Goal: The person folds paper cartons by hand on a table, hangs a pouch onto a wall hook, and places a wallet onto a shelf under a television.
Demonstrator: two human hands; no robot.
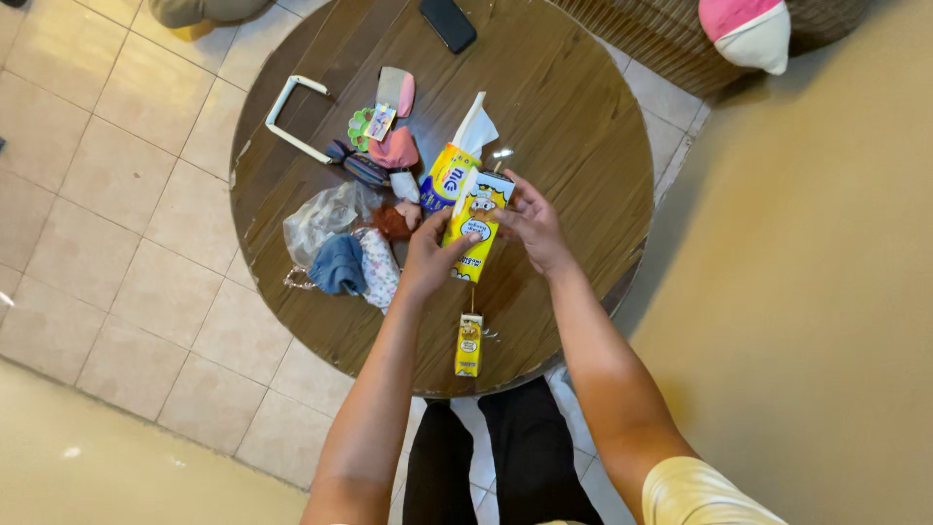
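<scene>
Tall yellow cardboard drink carton (474, 226) with a cartoon print on its face, held above the round brown wooden desk (573, 107), tilted slightly, top end away from the person. Left hand (430, 258) grips its lower left side, thumb across the front; right hand (533, 226) holds its upper right edge.

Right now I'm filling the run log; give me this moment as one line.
left hand: holds yellow carton | right hand: on carton's top | small carton: upright on round table
</scene>
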